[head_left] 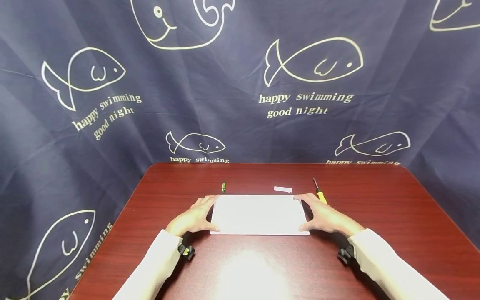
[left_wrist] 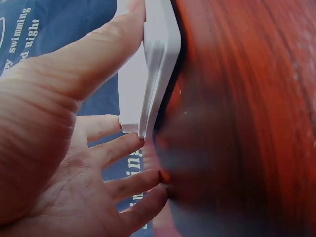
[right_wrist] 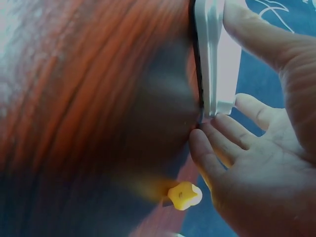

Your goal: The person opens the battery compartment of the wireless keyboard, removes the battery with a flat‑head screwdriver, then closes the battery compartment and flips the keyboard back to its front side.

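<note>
In the head view, the left hand [head_left: 196,216] and right hand [head_left: 325,214] grip the slab [head_left: 259,215] at its two ends, thumbs at the near edge, fingers spread wide to the far one. The slab lies between them, its face washed out by glare, so any markings are hard to make out. Just beyond the left fingertips is the battery [head_left: 223,188]; past the right fingertips, a little inward, is the strip [head_left: 283,189]. The screwdriver [head_left: 320,196] lies behind the right knuckles, which hide its handle's end.

In the left wrist view, the slab stands between thumb and forefinger, cut off above the thumb. The lower fingers fan out; I cannot tell whether they touch the table [left_wrist: 256,123], which is blurred.

In the right wrist view, the thumb tip is at the slab beside the top edge, with more slab cut off there. The screwdriver's yellow butt shows near the little finger, its shaft unseen
</note>
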`<control>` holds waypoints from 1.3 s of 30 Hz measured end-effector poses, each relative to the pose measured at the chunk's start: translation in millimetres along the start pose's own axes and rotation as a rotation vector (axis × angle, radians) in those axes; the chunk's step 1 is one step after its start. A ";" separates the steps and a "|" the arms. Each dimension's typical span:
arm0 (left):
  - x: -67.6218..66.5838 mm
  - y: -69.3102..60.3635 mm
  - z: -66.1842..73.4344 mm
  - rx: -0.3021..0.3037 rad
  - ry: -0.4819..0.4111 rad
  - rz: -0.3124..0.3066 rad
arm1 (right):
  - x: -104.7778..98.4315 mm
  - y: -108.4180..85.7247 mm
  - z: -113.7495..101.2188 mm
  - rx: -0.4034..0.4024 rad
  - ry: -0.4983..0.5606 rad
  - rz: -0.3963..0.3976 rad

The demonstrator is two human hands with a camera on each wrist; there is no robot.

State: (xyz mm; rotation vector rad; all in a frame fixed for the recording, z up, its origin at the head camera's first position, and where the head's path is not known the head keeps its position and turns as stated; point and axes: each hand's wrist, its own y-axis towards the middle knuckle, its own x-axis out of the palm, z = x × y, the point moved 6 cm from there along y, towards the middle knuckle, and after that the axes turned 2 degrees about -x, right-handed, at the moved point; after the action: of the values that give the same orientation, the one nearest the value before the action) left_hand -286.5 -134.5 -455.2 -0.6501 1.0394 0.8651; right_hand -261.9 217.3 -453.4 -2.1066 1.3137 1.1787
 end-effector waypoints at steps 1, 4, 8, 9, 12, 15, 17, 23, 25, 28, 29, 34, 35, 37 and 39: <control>0.2 -0.4 0.3 0.004 0.000 0.001 | 0.1 -0.3 0.3 0.001 -0.002 -0.005; 0.8 -1.3 1.1 0.009 0.005 0.008 | 0.2 -0.6 0.8 -0.003 -0.014 -0.013; 1.3 -1.8 3.0 0.000 -0.006 0.007 | -2.5 1.7 0.4 -0.019 -0.017 -0.022; 1.2 -2.0 3.8 -0.003 -0.019 0.002 | -4.1 3.3 0.2 -0.020 -0.015 -0.020; 0.9 -2.8 6.2 -0.011 -0.051 -0.010 | -10.6 11.3 0.0 -0.018 -0.019 -0.008; 0.8 -2.6 7.1 -0.020 -0.064 -0.019 | -17.7 25.3 1.8 -0.001 -0.015 0.022; 1.4 -1.8 6.4 -0.026 -0.060 -0.020 | -21.4 36.5 4.6 0.023 -0.003 0.036; 3.9 -0.9 4.3 -0.044 -0.049 -0.038 | -23.4 69.9 16.1 0.102 -0.020 0.029; 4.4 -0.8 4.0 -0.048 -0.052 -0.043 | -21.4 79.2 18.7 0.115 -0.031 0.014; 5.1 -0.3 3.1 -0.049 -0.059 -0.041 | -18.4 90.3 20.9 0.124 -0.046 0.005; 5.3 -0.2 3.0 -0.051 -0.061 -0.042 | -17.4 92.7 21.5 0.125 -0.049 0.004; 6.5 -0.2 2.1 -0.054 -0.056 -0.045 | -13.6 99.1 23.8 0.137 -0.064 0.012; 6.6 -0.4 1.8 -0.055 -0.055 -0.044 | -13.1 99.7 23.7 0.135 -0.061 0.014; 6.5 -1.0 1.1 -0.059 -0.053 -0.043 | -12.9 100.9 23.2 0.137 -0.056 0.017; 6.3 -1.8 0.1 -0.062 -0.053 -0.040 | -13.3 101.9 22.5 0.130 -0.050 0.017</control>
State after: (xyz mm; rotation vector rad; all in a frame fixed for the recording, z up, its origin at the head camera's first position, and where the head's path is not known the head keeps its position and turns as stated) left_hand -283.4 -133.4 -460.8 -0.6941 0.9517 0.8776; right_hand -363.3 190.6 -445.2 -1.9657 1.3508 1.1142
